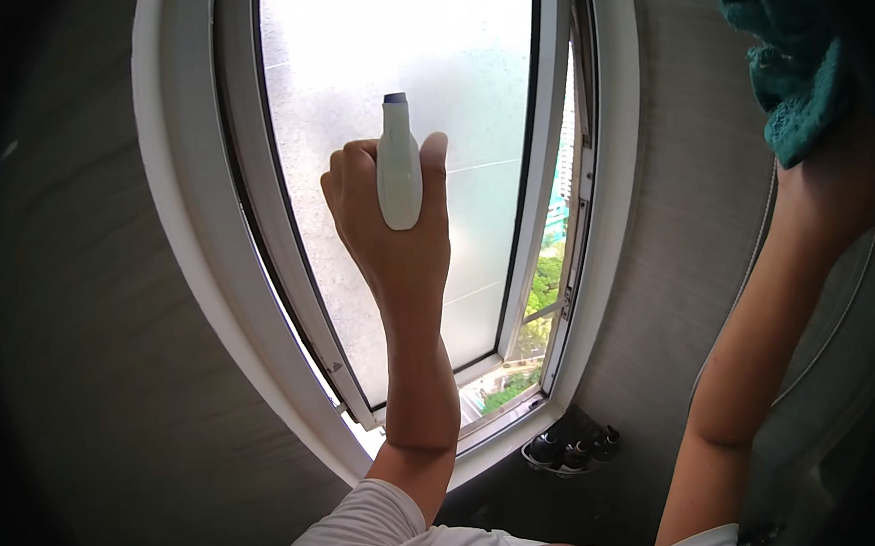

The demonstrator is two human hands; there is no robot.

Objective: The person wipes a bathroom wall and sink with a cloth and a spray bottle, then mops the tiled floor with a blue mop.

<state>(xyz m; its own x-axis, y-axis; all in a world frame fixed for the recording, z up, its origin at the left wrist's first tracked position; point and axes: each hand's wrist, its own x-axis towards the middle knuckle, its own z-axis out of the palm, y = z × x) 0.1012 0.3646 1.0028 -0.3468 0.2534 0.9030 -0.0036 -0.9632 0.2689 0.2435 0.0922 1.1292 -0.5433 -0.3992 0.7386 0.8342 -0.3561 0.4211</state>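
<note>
My left hand (391,207) is raised in front of the window, its fingers wrapped round a white spray bottle (400,177). Only the bottle's rounded top with a dark tip shows; my hand hides the part below. Behind it is the frosted pane (484,212) of a tilted-out window, with drops or specks on the glass. Up at the right, my right hand (829,192) is closed on a teal cloth (796,91), which covers most of the fingers. The cloth lies against or close to the grey wall; contact cannot be made out.
A pale window frame (618,197) surrounds the pane, and the gap at its right shows trees and buildings outside. Grey walls (88,317) stand on both sides. A thin hose (742,308) hangs behind my right arm. Dark shiny objects (572,448) sit below the frame's lower right corner.
</note>
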